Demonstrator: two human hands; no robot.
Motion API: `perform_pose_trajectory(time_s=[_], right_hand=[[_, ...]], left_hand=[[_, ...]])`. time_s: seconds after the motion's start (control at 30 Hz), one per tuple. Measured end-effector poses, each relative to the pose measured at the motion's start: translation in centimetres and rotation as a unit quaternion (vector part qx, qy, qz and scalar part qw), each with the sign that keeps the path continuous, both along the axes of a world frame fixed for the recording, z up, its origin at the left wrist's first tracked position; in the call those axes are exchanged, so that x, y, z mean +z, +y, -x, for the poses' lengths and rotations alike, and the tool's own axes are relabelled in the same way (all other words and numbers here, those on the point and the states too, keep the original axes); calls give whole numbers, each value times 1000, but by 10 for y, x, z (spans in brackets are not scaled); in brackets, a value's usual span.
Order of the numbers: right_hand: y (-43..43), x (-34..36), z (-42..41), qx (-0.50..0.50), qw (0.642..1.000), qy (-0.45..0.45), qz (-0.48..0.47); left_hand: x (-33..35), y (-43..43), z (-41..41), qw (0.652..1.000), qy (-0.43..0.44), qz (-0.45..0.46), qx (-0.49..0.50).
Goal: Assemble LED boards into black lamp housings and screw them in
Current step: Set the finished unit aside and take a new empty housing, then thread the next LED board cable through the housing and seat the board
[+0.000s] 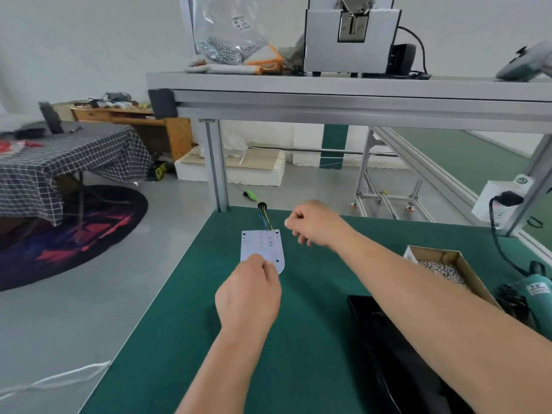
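Head view, the only one supplied. The LED board [263, 246], a thin white plate with one rounded near corner, sits towards the far left corner of the green desk [179, 339]. Whether it lies flat on the surface or is raised slightly cannot be told. Coloured wires [265, 219] run from its far edge to a black grommet [262, 205] at the far edge of the desk.

The left hand [249, 291] has its grip clamped on the near edge of the board, pinched between thumb and fingers. The right hand [313, 224] is just beside the wires, on their right, apart from the board. Its grip is drawn together, fingers curled in, with nothing seen inside it.

The black lamp housing [385, 333] lies towards the near right of the desk, partly under the right forearm and well apart from the board. A box of screws [475, 282] and a teal electric screwdriver [537, 289] stand along the right edge.

Assessment: the board looks light and stiff but fragile. It should be held by its bare edges, as now, with fingers off the component face. The wires are soft and may snag or strain their joints. They should be led by hand and never used to lift the board.
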State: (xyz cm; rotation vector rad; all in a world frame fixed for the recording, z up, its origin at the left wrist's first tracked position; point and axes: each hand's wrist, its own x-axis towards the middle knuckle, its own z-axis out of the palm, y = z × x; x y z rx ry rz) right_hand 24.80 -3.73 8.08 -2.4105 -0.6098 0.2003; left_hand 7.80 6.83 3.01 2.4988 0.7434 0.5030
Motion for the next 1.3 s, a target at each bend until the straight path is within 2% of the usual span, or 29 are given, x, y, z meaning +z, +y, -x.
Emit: perform_pose_trajectory(time_s=[0.13, 0.27, 0.43, 0.6, 0.7, 0.8, 0.9, 1.0, 1.13, 1.2, 1.3], right_hand=[[56, -10, -25, -3, 995, -53, 81], [81, -28, -39, -22, 988, -65, 141], [87, -43, -48, -52, 978, -77, 185], [75, -31, -50, -73, 992, 22, 101], [57, -24, -46, -82, 992, 92, -15], [33, -16, -36, -62, 968, 189, -155], [9, -4, -16, -39, 937, 234, -256], [-14, 9, 3, -42, 929, 206, -305], [-45, 19, 27, -25, 895, 202, -397], [-59, 22, 37, -14, 885, 189, -426], [-75, 27, 39, -62, 867, 144, -474]], left_hand=[[-5, 8, -4, 998, -37, 31, 26], [-11, 10, -8, 998, -11, 63, 20], [-16, 9, -11, 998, 2, 62, 15], [-16, 9, -12, 996, -16, 84, 27], [-15, 9, -10, 992, -42, 115, 35], [-13, 13, -9, 980, -77, 180, 30], [-6, 14, -8, 951, -119, 285, 6], [2, 14, -7, 910, -147, 383, -58], [13, 7, -1, 830, -153, 498, -199], [17, 0, 4, 793, -155, 538, -242], [21, -2, 9, 736, -150, 600, -275]])
